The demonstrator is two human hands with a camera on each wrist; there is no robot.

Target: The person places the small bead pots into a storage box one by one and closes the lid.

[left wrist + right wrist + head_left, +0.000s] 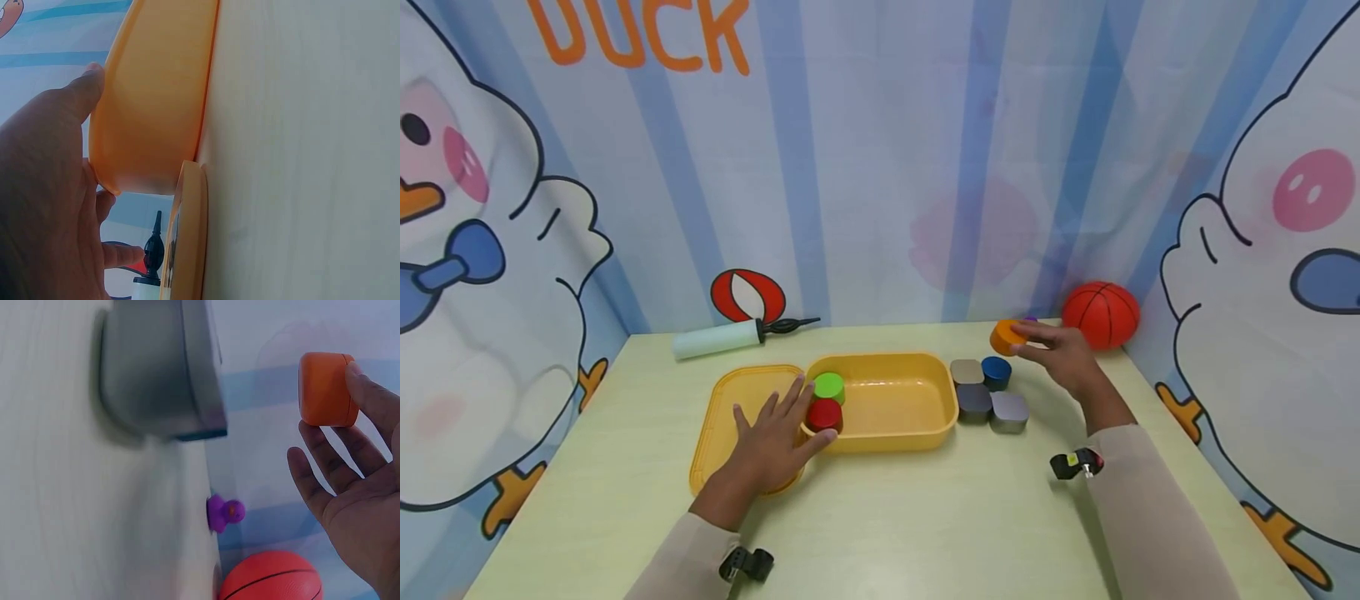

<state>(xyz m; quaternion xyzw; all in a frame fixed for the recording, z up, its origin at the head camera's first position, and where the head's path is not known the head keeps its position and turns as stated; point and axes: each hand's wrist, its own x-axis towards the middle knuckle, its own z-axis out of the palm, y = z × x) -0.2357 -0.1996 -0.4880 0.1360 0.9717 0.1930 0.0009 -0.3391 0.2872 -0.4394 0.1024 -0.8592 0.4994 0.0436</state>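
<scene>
My right hand (1060, 354) pinches a small orange tub (325, 389) between thumb and fingers, raised off the table. A thin seam runs near one end of it. My left hand (775, 450) rests with spread fingers on the left rim of a yellow plastic box (895, 442), its thumb along the near side. Inside that box, at the left end, stand a green round piece (830, 385) and a red one (824, 414). Right of the box sit a beige piece (966, 371), a blue one (997, 372), a dark grey one (974, 403) and a light grey one (1009, 412).
Under and beside my left hand lies a yellow lid (718, 433). A pale hand pump (718, 339) with a black nozzle lies at the back left. At the back right are a red basketball (1101, 315) and a purple toy duck (224, 513). A printed curtain (880, 167) borders the table.
</scene>
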